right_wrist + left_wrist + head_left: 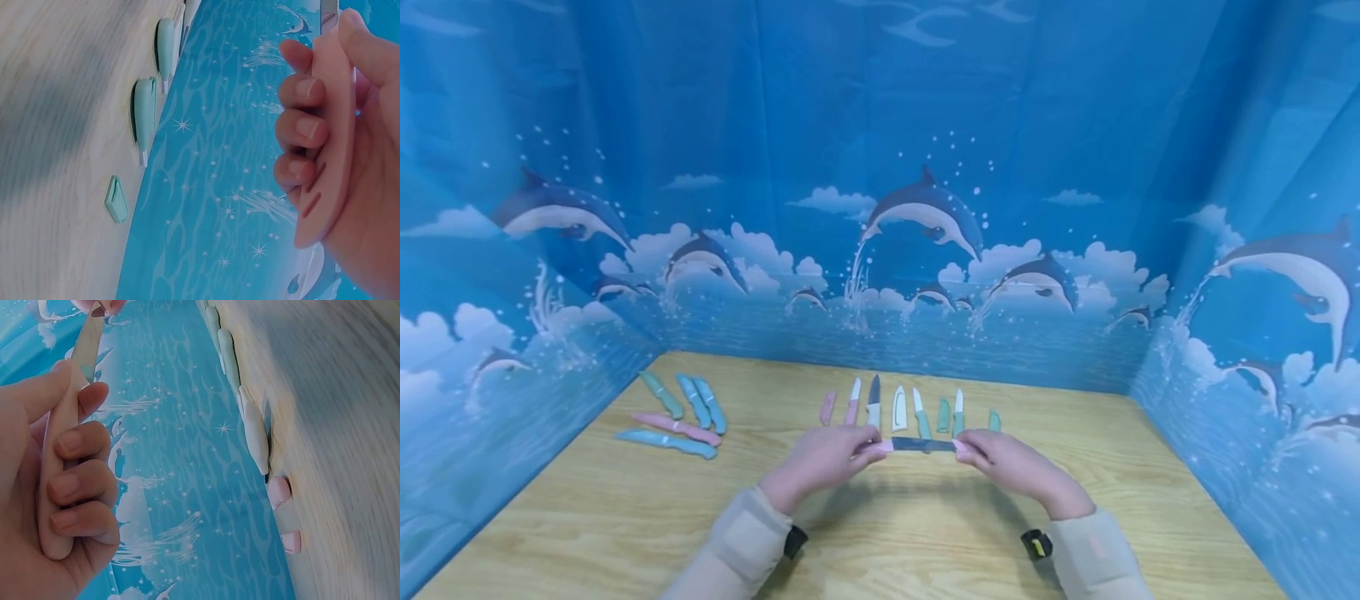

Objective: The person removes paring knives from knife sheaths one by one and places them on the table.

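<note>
Both hands hold one pink knife level above the wooden table (625, 517). My left hand (823, 458) grips its pink handle (53, 487), fingers wrapped round it. The dark blade (921, 444) runs across to my right hand (1011, 462), which grips a pink sheath (328, 144) at the blade's tip. In the left wrist view the blade (87, 344) runs up to the right hand's fingertips (103, 306). How far the blade sits inside the sheath is hidden by the fingers.
Just behind the hands lies a row of knives and sheaths: pink (853, 402), dark-bladed (873, 402), white (898, 408), teal (958, 412). Several sheathed knives, teal, blue and pink (677, 429), lie at the back left. Blue dolphin curtains (880, 167) wall in three sides.
</note>
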`<state>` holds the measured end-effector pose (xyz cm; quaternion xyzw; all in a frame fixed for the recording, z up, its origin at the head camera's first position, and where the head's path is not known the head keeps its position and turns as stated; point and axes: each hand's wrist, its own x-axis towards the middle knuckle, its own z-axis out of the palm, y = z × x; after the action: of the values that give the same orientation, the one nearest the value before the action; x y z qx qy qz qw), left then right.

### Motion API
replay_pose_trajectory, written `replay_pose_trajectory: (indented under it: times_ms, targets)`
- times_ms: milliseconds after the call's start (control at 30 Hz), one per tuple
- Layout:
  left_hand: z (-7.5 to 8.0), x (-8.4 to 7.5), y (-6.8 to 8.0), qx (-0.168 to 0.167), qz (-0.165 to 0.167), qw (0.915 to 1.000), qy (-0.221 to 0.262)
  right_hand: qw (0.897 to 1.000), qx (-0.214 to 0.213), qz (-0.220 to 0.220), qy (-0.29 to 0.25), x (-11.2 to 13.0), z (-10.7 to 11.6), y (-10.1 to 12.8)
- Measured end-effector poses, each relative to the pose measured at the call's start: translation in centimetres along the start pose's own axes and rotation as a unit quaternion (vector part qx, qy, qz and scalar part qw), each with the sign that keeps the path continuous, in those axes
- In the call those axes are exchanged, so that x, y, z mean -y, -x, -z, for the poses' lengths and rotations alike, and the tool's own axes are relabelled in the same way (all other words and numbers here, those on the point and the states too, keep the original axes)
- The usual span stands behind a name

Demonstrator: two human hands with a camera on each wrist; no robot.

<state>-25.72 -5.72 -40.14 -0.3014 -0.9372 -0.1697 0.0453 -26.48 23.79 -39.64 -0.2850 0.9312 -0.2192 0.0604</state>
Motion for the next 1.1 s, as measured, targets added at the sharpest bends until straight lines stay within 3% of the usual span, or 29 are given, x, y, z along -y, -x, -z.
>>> replay_pose_trajectory:
  times_ms: [167,467,633,733,867,967,1100]
  targets:
    - [0.2,0.1,0.1,-0.006,0.008,0.9999,0.006,1.000,-0.015,-0.002,0.021,-0.5,0.4,0.3]
    - [1.0,0.3,0.7,-0.048,0.061,0.9961,0.041,0.998,-0.049,-0.008,0.036,-1.1,1.3,0.9]
    - [1.1,1.5,1.1,-0.058,0.080,0.9908,0.093,0.999,-0.024,0.004,0.033,0.9,0.3,-0.8]
    - [0.9,2.2,2.0,-0.048,0.117,0.9854,0.114,0.999,-0.004,0.016,0.041,2.9,-0.3,-1.9]
    - [0.8,2.9,4.4,-0.049,0.168,0.9822,0.067,0.997,0.023,0.053,0.052,5.5,-1.1,-3.7]
    - [0.8,3.4,6.1,-0.059,0.169,0.9839,0.001,0.992,0.044,0.094,0.079,7.1,-2.2,-5.4]
    - [0.9,3.7,7.4,-0.045,0.170,0.9825,-0.062,0.968,0.070,0.172,0.167,9.0,-4.4,-7.6]
